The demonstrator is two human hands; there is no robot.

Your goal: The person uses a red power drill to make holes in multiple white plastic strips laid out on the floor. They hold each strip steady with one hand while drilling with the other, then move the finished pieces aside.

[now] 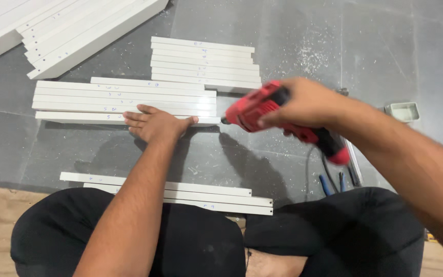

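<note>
My left hand (pixel 156 123) lies flat, fingers apart, on the nearest white strip (pixel 78 117) of a row of long white wooden strips (pixel 103 95) on the grey floor. My right hand (pixel 308 102) grips a red power drill (pixel 255 110), blurred by motion, with its nose pointing left at the right end of that strip, close to my left fingertips. The drill's rear end (pixel 331 146) sticks out below my wrist.
A shorter stack of white strips (pixel 203 64) lies behind, and larger white boards (pixel 78 31) at the top left. More strips (pixel 180 197) rest by my knees. A small pale tray (pixel 403 111), blue-handled pliers (pixel 329 183) and sawdust (pixel 311 54) are on the right.
</note>
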